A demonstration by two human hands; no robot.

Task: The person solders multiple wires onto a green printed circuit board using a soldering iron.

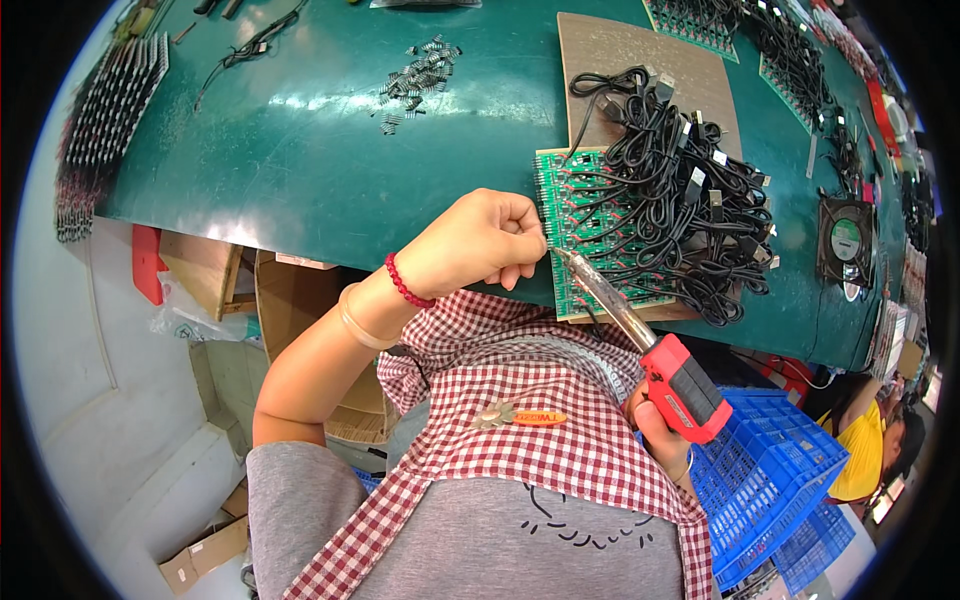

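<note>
My left hand (488,240) is closed in a pinch at the left edge of a green circuit board panel (575,225). Whatever lies between its fingertips is hidden or too small to make out. Gripped in my right hand (658,432) is a red and black soldering gun (685,390). Its thin tip points up and left, close to my left fingertips at the panel's edge. Coiled black USB cables (680,200) lie heaped over the panel's right part, their ends running to its rows of small boards.
A brown board (610,50) lies partly beneath the panel on the green table (270,150). Small loose components (418,85) are piled at the back. Stacked panels (110,125) stand far left, a fan (845,240) right. Blue crates (765,480) and a person in yellow (860,455) are lower right.
</note>
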